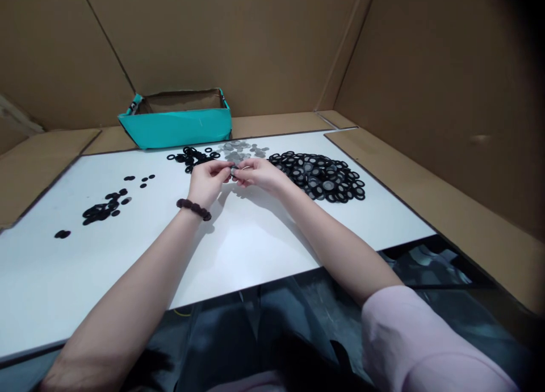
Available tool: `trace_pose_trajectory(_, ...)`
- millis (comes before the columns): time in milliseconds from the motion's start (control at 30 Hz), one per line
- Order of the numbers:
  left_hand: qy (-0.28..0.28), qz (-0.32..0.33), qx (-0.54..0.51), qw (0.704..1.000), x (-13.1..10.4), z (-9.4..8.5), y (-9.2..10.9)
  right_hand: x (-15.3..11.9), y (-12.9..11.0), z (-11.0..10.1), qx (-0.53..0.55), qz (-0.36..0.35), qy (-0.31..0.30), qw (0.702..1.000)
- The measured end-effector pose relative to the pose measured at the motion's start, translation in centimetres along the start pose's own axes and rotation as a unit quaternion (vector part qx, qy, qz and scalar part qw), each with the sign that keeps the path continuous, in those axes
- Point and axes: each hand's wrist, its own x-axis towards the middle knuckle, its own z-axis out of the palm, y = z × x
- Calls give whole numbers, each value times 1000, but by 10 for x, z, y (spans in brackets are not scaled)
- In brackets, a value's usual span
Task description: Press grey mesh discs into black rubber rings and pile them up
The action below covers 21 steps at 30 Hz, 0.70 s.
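My left hand and my right hand meet over the middle of the white table. Between their pinched fingertips is a small dark-and-grey piece, mostly hidden by the fingers. Just behind the hands lie loose flat grey discs. Black rings are scattered behind my left hand. Beside my right hand spreads a large heap of black rings with grey centres.
At the back left stands a teal-fronted open box. Small black pieces lie in a loose group on the left of the white table. Cardboard walls close in the back and sides.
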Motion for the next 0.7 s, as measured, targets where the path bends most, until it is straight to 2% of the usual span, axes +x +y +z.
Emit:
trace_pose_trajectory(233, -24, -47, -15, 998, -1, 0, 2, 1, 1, -1, -81, -18, 7, 997)
trace_pose_trajectory(367, -7, -46, 29, 999, 1, -2, -2, -1, 1, 0, -206, -89, 40, 974)
trace_pose_trajectory(433, 1, -53, 33, 998, 1, -3, -2, -1, 2, 0, -235, -114, 64, 963)
trace_pose_trajectory(567, 5, -65, 11, 998, -1, 0, -4, 3, 9, 1, -227, -113, 99, 962)
trace_pose_trajectory(700, 36, -47, 2, 998, -1, 3, -8, 6, 14, 6, -145, -72, 83, 983)
